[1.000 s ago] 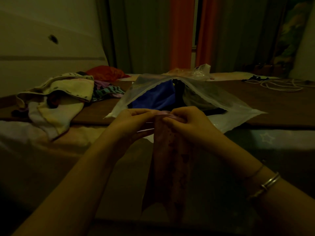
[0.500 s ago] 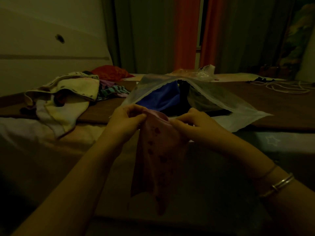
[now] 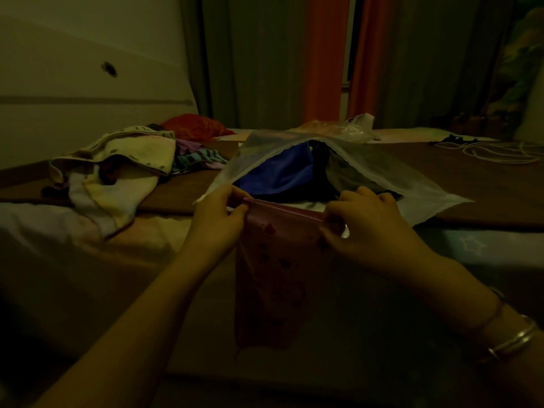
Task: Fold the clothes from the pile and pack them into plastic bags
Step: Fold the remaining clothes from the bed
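A small pink garment [image 3: 276, 278] with dark red prints hangs in front of me. My left hand [image 3: 219, 219] pinches its top left corner and my right hand [image 3: 365, 228] pinches its top right corner, so the top edge is stretched between them. Just behind lies a clear plastic bag [image 3: 391, 175], its mouth gaping toward me, with a blue cloth [image 3: 279, 172] and dark clothes inside. The pile of clothes [image 3: 117, 172], cream, purple and striped, sits at the left on the brown surface [image 3: 471, 189].
A red cloth [image 3: 194, 128] lies behind the pile. Crumpled clear plastic [image 3: 353, 128] sits beyond the bag, and a white cord [image 3: 500, 151] is coiled at the far right. Grey and orange curtains hang at the back. The room is dim.
My hands were together on a bunched garment; they have moved apart, and the pink garment's top edge is now spread wide between them.
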`<action>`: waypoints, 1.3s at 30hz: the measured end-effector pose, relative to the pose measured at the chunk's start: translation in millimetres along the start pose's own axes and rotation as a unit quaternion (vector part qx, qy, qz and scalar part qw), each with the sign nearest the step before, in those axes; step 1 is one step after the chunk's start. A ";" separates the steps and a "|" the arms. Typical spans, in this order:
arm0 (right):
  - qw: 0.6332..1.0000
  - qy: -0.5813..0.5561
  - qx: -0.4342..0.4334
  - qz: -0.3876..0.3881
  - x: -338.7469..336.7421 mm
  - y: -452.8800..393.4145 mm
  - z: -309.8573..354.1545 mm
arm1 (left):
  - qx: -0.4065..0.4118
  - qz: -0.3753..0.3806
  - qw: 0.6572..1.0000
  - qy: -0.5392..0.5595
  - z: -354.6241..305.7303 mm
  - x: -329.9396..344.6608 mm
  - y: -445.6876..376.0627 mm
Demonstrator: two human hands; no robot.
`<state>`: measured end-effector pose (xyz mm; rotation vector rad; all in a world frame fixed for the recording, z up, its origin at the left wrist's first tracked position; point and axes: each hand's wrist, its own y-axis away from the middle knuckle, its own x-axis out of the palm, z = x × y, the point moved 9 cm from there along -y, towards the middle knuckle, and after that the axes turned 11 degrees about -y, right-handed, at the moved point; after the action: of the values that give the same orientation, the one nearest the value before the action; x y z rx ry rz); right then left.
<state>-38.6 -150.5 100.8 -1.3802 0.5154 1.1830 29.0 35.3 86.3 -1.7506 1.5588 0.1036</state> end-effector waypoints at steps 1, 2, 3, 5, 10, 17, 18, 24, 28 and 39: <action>1.000 -0.011 0.012 -0.018 -4.0 -0.9 -3.2 | -0.011 0.015 1.000 0.023 0.0 3.9 0.8; 0.999 -0.027 0.027 -0.037 -8.1 -1.7 -7.6 | -0.019 0.036 0.998 0.051 -0.5 9.2 1.7; 0.997 -0.040 0.040 -0.056 -12.1 -2.4 -12.7 | -0.023 0.061 0.995 0.082 -2.2 14.9 3.1; 0.995 -0.028 0.051 -0.076 -16.2 -3.9 -21.0 | -0.022 0.109 0.985 0.131 -8.0 25.7 6.4; 0.991 -0.094 0.056 -0.078 -15.7 -4.2 -31.0 | -0.035 0.105 0.984 0.136 -6.8 27.2 7.3; 0.840 -0.499 0.206 -0.048 13.3 -2.8 -46.9 | -0.069 0.083 0.979 0.174 -6.5 24.4 9.0; 0.812 -0.535 0.230 -0.032 19.8 -2.4 -48.2 | -0.076 0.077 0.976 0.189 -8.0 24.1 8.8; 0.768 -0.547 0.254 0.214 59.5 6.5 -24.9 | -0.148 0.056 0.942 0.298 -1.7 20.7 1.3; 0.747 -0.574 0.260 0.212 63.8 9.7 -21.8 | -0.209 0.051 0.946 0.243 17.6 18.2 -1.2; 0.621 -0.718 0.313 0.016 26.9 7.8 -55.2 | -0.238 0.281 0.888 0.273 1.0 72.3 33.0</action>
<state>-16.0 -193.9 62.9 0.4109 -0.2563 1.5160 18.4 -21.2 31.3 -1.7027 2.6173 0.3236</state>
